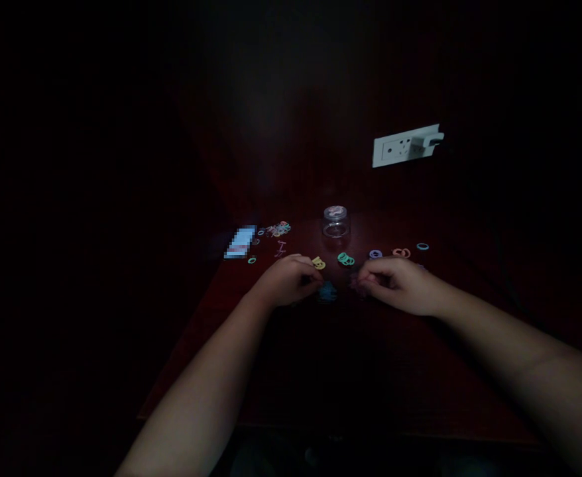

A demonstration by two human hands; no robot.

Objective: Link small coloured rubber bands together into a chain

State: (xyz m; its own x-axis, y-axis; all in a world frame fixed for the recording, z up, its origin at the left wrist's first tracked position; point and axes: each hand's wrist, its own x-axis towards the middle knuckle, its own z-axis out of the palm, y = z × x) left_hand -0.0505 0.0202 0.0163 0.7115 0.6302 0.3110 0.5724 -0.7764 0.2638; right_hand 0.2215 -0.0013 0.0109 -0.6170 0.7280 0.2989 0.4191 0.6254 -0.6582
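My left hand [293, 279] is closed in a pinch, its fingertips beside a small blue heap [327, 290]. Just beyond those fingers lie yellow hair ties [319, 264]. My right hand [401, 285] also pinches, low over a dim purple heap [356, 283]. In the gloom I cannot make out what either hand holds, if anything. Between and beyond the hands are green hair ties [345, 259], a purple hair tie [375, 254] and orange hair ties [401, 253]. One teal hair tie [423, 246] lies farther right.
A clear lidded jar [335, 224] stands toward the back of the dark red table [321, 371]. Left of it are a mixed pile of hair ties [280, 229] and a lit phone with a blurred screen [240, 242]. A wall socket [405, 146] holds a white plug.
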